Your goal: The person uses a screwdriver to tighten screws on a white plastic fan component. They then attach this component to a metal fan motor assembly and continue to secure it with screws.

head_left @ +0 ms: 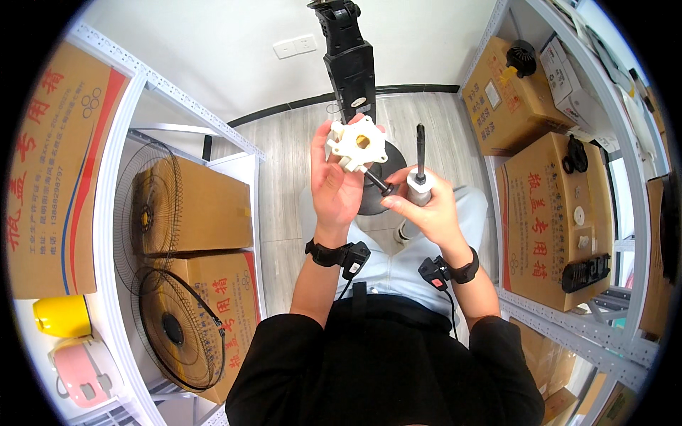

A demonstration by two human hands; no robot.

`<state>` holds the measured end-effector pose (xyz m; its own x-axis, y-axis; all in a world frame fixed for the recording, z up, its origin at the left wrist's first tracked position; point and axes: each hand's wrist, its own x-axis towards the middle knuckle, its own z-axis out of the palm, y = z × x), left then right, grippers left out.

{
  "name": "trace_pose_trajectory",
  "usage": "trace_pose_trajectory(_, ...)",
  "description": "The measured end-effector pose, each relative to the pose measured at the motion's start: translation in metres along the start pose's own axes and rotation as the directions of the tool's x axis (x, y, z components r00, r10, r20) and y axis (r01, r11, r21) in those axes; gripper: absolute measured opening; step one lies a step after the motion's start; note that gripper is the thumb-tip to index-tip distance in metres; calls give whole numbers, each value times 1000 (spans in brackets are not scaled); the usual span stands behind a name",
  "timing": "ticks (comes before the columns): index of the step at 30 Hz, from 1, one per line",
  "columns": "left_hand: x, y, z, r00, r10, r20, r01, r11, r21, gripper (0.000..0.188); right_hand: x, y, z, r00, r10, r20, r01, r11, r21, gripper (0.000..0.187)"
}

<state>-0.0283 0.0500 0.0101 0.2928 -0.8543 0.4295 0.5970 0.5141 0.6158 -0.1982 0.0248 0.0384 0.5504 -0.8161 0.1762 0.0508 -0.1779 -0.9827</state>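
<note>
My left hand (pixel 334 181) is raised in front of me, its fingers closed around a white plastic housing (pixel 352 147). This part is lobed, with small screw holes at its rim and a brass-coloured center. From its lower side a black rod with a wider end (pixel 379 182) sticks out. The thumb and forefinger of my right hand (pixel 433 209) are at that wider end. The same hand grips a screwdriver (pixel 419 186) with a pale handle, its dark shaft pointing up. Behind the housing stands a black fan stand (pixel 352 78) on a round base (pixel 389 170).
Metal shelves flank me on both sides. On the left, two wire fan grilles (pixel 170 334) lean against cardboard boxes (pixel 213 209), near a yellow container (pixel 62 317) and a pink one (pixel 84 373). On the right, a box (pixel 543 220) carries small black and white parts, including a black cover (pixel 586 272).
</note>
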Motion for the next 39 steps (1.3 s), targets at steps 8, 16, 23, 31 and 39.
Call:
trace_pose_trajectory(8, 7, 6, -10, 997, -52, -60, 47, 995, -84, 78, -3, -2, -10, 996, -40, -76, 30, 992, -122, 35)
trace_pose_trajectory(16, 13, 13, -20, 999, -36, -21, 34, 993, -115, 81, -22, -33, -24, 999, -31, 9, 32, 948, -316, 36)
trace_pose_trajectory(23, 14, 19, -29, 999, -41, 10, 41, 996, -84, 78, -41, -74, -31, 998, -60, -10, 50, 903, -427, 36)
trace_pose_trajectory(31, 14, 22, -33, 999, -13, 47, 8, 995, 104, 85, -48, -86, -29, 996, -82, -21, 56, 819, -572, 34)
trace_pose_trajectory(39, 12, 27, -39, 971, -37, 237, -26, 966, 258, 82, -46, -81, -32, 995, -98, 1, 77, 780, -621, 34)
